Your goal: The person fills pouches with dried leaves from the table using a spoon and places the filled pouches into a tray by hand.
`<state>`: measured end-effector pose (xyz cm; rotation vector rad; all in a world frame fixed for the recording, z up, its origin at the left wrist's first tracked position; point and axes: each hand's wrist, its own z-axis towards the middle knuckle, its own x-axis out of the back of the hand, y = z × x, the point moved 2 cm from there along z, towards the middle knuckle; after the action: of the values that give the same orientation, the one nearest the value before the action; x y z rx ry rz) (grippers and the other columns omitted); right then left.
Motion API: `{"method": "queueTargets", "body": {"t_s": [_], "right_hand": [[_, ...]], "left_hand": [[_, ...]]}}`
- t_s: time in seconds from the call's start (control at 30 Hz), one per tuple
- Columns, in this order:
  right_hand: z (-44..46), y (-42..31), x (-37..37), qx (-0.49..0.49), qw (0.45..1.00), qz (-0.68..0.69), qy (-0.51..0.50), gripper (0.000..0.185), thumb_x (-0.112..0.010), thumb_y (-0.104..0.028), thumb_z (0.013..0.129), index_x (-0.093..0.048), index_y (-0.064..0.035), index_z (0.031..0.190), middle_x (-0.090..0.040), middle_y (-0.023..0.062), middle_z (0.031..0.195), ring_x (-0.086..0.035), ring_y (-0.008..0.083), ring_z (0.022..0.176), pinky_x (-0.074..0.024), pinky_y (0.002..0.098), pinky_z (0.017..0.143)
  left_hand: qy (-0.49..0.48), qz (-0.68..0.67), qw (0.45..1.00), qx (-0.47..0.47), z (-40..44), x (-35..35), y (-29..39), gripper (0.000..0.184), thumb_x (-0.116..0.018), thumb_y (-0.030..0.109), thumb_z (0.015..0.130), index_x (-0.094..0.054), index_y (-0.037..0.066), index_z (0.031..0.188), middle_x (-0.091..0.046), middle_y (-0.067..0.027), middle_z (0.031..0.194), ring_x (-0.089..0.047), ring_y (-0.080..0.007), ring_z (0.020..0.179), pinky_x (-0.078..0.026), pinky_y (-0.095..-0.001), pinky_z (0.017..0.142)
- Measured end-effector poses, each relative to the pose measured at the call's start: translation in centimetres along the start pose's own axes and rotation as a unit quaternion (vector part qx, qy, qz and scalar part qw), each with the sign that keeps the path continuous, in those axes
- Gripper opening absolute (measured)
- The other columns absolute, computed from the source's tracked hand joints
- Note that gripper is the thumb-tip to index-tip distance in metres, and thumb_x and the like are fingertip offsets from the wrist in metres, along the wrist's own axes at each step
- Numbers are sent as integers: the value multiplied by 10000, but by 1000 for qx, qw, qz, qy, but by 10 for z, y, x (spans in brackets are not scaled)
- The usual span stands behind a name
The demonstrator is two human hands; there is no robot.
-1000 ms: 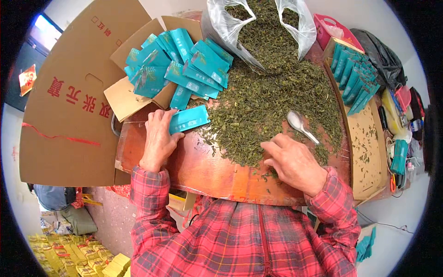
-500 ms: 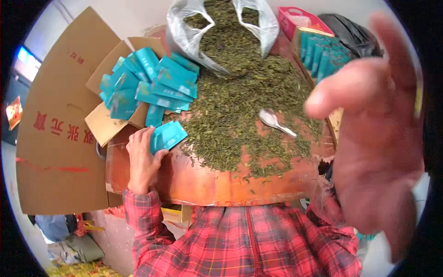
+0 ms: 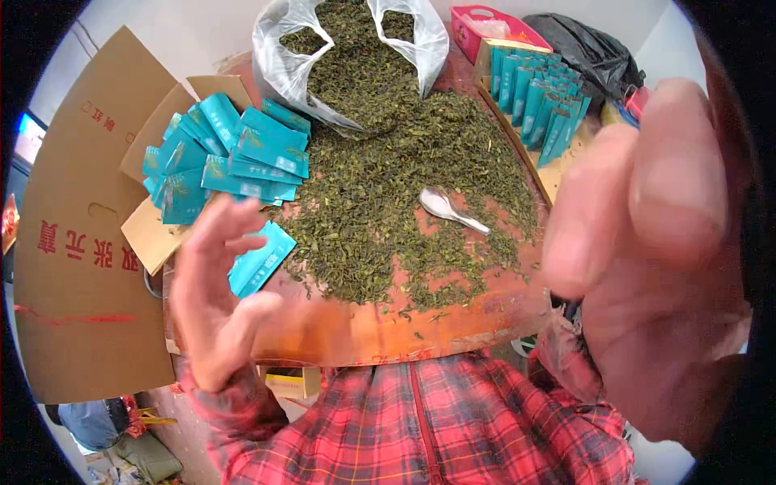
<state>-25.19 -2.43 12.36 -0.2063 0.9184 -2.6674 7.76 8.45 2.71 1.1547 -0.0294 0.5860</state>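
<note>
Many leaves [image 3: 388,170] are surrounding your spoon [image 3: 453,212], presumably for reach; beside them, left hand [image 3: 210,303] is hovering open, right hand [image 3: 638,283] unclear.

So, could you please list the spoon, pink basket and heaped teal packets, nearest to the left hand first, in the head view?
1. Heaped teal packets, just beyond the left hand
2. Spoon, amid the leaves
3. Pink basket, far back

A red plaid shirt [image 3: 356,432] with dark crossing bands shows between and below the left hand [image 3: 217,299] and right hand [image 3: 651,275]; a narrow dark red front closure [image 3: 423,424] runs down it. The matching left sleeve [image 3: 241,424], blurred, ends just below its hand.
</note>
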Motion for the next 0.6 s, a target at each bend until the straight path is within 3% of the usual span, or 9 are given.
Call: {"method": "queueTargets", "body": {"t_s": [0.03, 0.13, 0.3, 0.6], "right_hand": [[0, -1, 0, 1, 1000, -5, 2, 819, -775, -333, 962, -436, 68, 1592, -671, 178, 1369, -692, 207, 1007, -574, 363, 875], [2, -8, 7, 11, 1000, -14, 13, 817, -766, -346, 970, -438, 70, 1590, -674, 180, 1360, -690, 204, 997, -573, 362, 863], [7, -18, 29, 26, 999, -33, 25, 813, -752, -368, 982, -439, 73, 1588, -680, 182, 1345, -685, 198, 980, -572, 359, 843], [5, -38, 68, 30, 994, -93, 51, 810, -727, -408, 1004, -442, 79, 1585, -690, 185, 1319, -678, 189, 949, -569, 353, 807]], "left_hand": [[18, -118, 993, -19, 9, -12, 29, 1042, -919, 427, 825, -425, -31, 1621, -639, -247, 1471, -665, -318, 1303, -547, -448, 1096], [-52, -282, 951, -118, 36, -48, 72, 1010, -910, 405, 828, -438, -33, 1607, -641, -242, 1468, -663, -317, 1305, -543, -447, 1099], [-181, -312, 915, -180, 61, -103, 92, 957, -896, 368, 834, -461, -35, 1585, -645, -234, 1463, -660, -315, 1308, -536, -447, 1104], [-258, -318, 887, -212, 71, -153, 106, 862, -870, 302, 843, -502, -39, 1544, -651, -220, 1453, -654, -312, 1313, -524, -445, 1112]]}}
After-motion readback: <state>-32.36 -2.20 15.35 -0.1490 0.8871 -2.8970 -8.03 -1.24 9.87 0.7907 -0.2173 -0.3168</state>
